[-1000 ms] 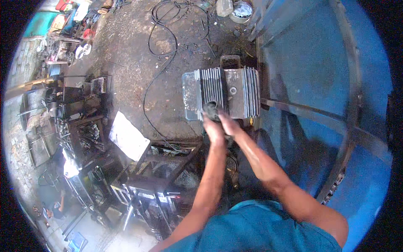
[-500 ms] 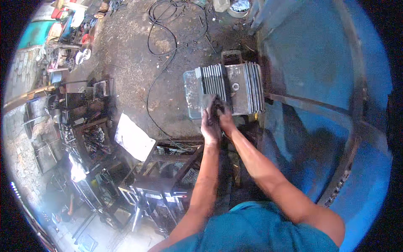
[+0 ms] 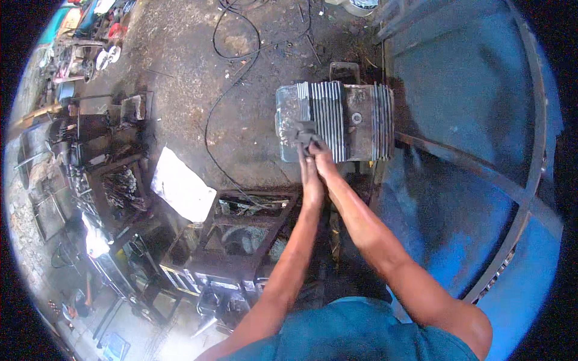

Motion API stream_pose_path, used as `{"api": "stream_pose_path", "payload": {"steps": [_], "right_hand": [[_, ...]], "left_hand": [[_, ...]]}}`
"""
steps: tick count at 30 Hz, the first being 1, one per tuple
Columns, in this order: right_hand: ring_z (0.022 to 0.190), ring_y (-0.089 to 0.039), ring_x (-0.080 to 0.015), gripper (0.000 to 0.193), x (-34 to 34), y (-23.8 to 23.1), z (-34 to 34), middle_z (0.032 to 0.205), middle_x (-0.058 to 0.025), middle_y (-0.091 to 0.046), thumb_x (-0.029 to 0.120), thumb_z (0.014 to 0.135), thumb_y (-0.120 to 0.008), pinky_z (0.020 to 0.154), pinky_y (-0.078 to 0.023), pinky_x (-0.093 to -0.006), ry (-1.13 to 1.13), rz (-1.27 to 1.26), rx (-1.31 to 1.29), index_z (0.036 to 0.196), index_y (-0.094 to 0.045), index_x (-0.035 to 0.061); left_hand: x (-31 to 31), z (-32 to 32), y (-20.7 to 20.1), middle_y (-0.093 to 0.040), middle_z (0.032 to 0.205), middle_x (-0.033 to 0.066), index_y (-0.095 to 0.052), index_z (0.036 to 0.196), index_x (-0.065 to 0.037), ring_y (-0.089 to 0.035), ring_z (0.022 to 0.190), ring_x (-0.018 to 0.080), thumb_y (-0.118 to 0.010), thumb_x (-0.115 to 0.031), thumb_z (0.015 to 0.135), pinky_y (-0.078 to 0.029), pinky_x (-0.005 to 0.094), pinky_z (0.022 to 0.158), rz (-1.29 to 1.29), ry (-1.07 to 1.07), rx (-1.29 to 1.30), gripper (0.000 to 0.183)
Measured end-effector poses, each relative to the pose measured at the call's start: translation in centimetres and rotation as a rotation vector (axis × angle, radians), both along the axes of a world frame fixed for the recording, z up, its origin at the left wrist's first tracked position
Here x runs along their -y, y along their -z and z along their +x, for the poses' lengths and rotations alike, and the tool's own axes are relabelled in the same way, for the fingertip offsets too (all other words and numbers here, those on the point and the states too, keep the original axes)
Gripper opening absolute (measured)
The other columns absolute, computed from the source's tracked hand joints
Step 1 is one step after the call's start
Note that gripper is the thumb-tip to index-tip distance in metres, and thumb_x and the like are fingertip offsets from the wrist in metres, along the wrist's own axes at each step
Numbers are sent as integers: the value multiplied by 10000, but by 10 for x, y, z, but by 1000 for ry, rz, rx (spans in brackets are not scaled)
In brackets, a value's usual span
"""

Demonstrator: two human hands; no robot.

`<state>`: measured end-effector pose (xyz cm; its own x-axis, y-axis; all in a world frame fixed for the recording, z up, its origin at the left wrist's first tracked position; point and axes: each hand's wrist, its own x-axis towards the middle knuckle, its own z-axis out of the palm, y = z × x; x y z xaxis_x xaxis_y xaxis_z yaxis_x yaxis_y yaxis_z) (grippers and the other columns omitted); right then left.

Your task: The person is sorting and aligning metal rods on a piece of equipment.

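Observation:
My two hands are pressed together over the left part of a metal bench top. My left hand (image 3: 311, 183) lies along the near left side. My right hand (image 3: 325, 161) is closed just beside it. A dark grey, soft-looking thing (image 3: 305, 129) shows at their fingertips; blur hides its kind, and I cannot make out how the fingers wrap it. Under and beyond the hands lies a row of grey metal bars (image 3: 328, 111), side by side. To the right, a flat metal ring (image 3: 356, 118) sits on the bare top, with a second row of bars (image 3: 381, 120) at the right end.
Blue metal panels (image 3: 457, 120) with a frame rise close on the right. A black cable (image 3: 208, 129) loops over the dirt floor. At the near left stand dark metal frames (image 3: 241, 231), with a white sheet (image 3: 180, 183) beside them. Another person (image 3: 81, 298) is at the lower left.
The view has shifted, so the bench sits further right and higher. My hands, still together, have moved left relative to the bars, and the dark grey thing shows more plainly beyond the fingers.

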<state>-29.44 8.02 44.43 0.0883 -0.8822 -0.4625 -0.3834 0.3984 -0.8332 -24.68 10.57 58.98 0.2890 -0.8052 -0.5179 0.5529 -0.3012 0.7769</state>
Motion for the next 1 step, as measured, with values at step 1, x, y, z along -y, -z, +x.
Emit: {"api": "stream_pose_path", "payload": {"steps": [1], "right_hand": [[935,-639,-285,402,-6,9,24,1077,-165,-666,348,927,-558,849,-462,-403,-27,10,24,1154,-618,23]], "left_hand": [[-4,30,11,-182,1541,147,-81,1512,-75,-188,1406,290,-331,-399,1018,-161,384,1145,26,-10,124,641]]}}
